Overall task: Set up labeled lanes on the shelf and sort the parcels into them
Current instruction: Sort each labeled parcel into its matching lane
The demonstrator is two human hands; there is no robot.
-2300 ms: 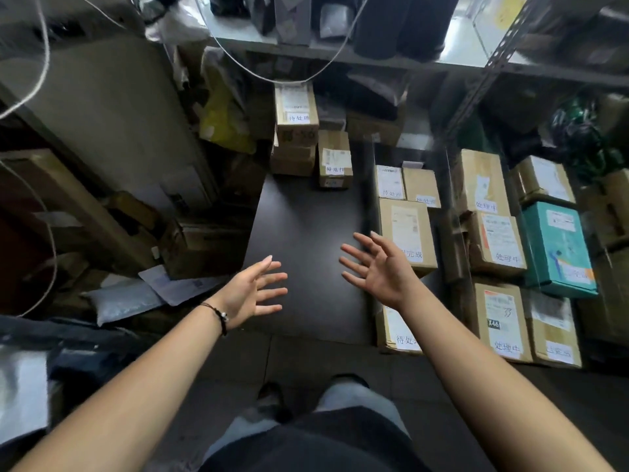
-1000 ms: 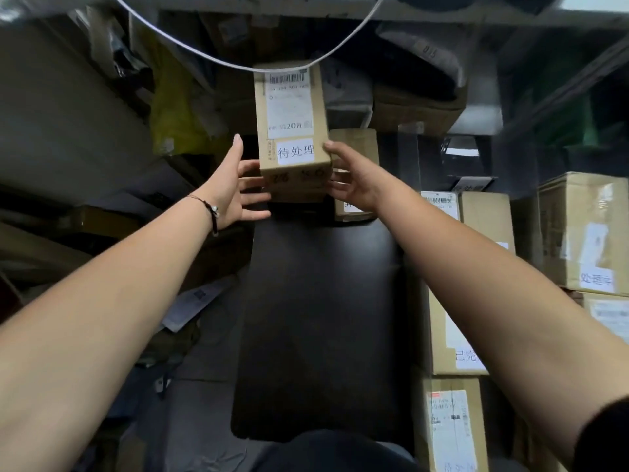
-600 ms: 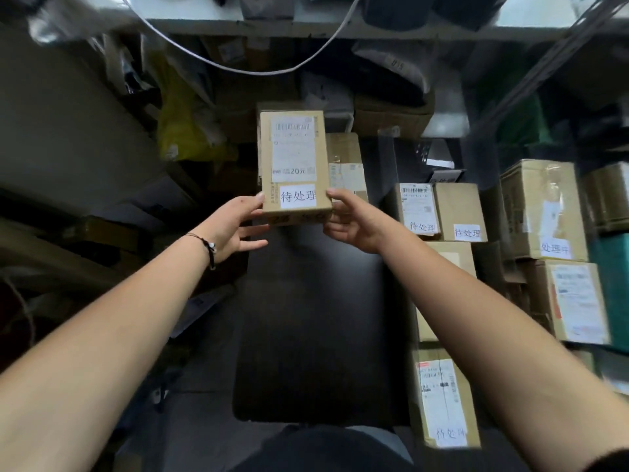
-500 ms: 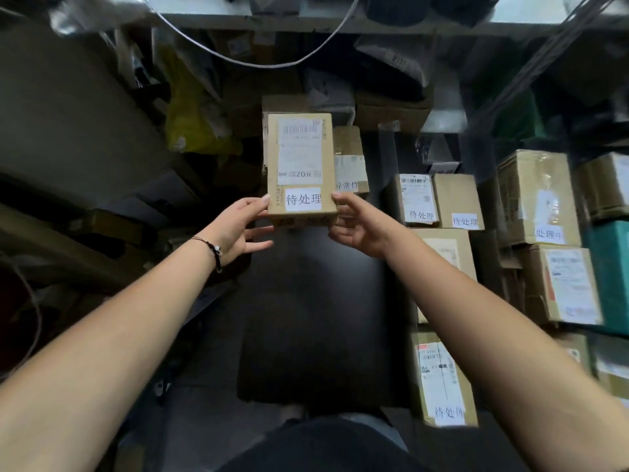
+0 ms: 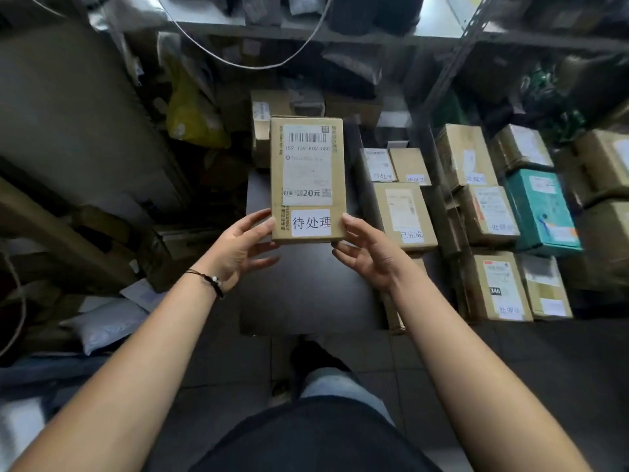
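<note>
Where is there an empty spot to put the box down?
The dark flat board under the brown cardboard box is bare, between the floor clutter on its left and the labelled cardboard parcels on its right. Right of that, parcels sit packed tight around the teal box.

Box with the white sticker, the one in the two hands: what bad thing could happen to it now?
1. The left hand and right hand hold the cardboard box only at its near end, above the dark shelf board; the far end could dip and it might slip out.
2. Its sticker reads 待处理, but the neighbouring box reads 已完成, so it could land in the wrong lane.
</note>
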